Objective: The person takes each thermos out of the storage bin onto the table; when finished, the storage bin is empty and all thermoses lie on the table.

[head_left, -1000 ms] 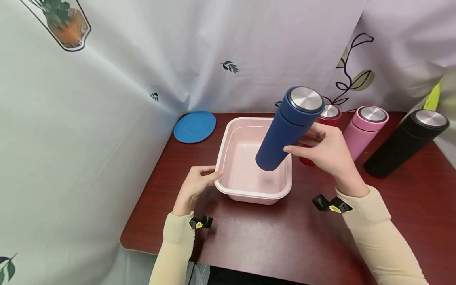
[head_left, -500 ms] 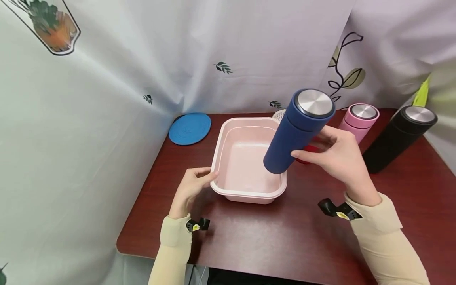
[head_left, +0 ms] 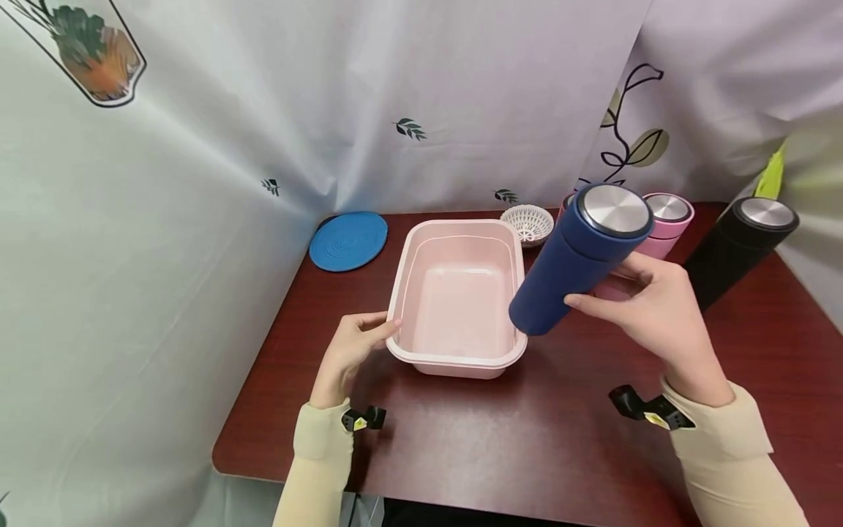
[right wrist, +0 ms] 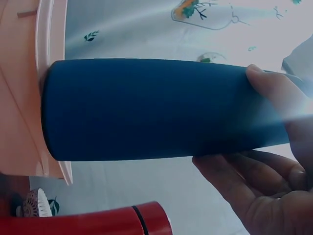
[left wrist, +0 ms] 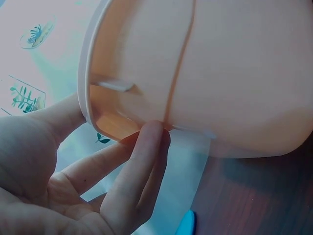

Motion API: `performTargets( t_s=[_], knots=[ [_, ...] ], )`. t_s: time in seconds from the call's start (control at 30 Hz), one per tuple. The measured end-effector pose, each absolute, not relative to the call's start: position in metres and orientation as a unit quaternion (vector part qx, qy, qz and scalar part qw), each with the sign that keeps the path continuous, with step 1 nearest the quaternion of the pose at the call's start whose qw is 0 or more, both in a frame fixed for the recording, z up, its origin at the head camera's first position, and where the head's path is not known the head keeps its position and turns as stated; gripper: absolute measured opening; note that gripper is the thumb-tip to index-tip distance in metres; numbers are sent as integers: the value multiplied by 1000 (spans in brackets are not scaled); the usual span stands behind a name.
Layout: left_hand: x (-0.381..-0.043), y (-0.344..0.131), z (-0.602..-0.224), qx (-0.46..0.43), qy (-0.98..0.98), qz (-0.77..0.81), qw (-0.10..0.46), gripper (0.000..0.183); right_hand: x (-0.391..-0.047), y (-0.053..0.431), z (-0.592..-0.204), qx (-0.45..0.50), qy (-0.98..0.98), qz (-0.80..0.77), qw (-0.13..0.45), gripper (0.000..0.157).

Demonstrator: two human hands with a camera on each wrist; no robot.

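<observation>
A blue vacuum flask (head_left: pixel 560 256) with a silver-topped lid is held by my right hand (head_left: pixel 652 307), thumb on the near side and fingers behind. The flask leans, its base beside the right rim of a pale pink plastic basin (head_left: pixel 461 307). In the right wrist view the blue flask (right wrist: pixel 146 110) spans the gap from the hand to the basin's rim. My left hand (head_left: pixel 349 351) pinches the basin's left rim, thumb over the edge. Seen from the left wrist, fingers (left wrist: pixel 142 166) touch the basin's outer wall. Inside the basin I see only its bare floor.
A pink flask (head_left: pixel 667 219) and a black flask (head_left: pixel 731 245) stand at the right. A red flask (right wrist: pixel 98 220) is mostly hidden behind the blue one. At the back sit a small white woven basket (head_left: pixel 529 223) and a blue round mat (head_left: pixel 349 241).
The right hand has carried the blue flask rightward and slightly toward me, from over the basin to its right rim. The white basket has come into sight. The left hand keeps its hold.
</observation>
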State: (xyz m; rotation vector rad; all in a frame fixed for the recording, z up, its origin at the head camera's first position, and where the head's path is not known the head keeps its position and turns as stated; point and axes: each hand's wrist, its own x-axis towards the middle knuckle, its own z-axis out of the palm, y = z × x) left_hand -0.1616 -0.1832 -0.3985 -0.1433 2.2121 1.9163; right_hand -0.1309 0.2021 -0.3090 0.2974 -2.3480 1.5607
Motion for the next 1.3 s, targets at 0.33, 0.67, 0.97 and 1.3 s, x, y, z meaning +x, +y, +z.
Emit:
performTargets(
  t_s=[0.33,0.67,0.97,1.3],
  knots=[
    [-161,-182,-399,-49,752,649,107,43,-123,219,-311,69,-814,547,184,55],
    [-158,-184,-397,-53,755,646,104,43,-116,237,-320,54,-815,535,215,59],
    [-156,-184,-397,-58,754,646,103,42,-112,254,-332,4,-820,542,186,62],
    [-158,-182,-398,-55,751,650,99,43,-103,279,-345,-50,-821,542,174,63]
  ],
)
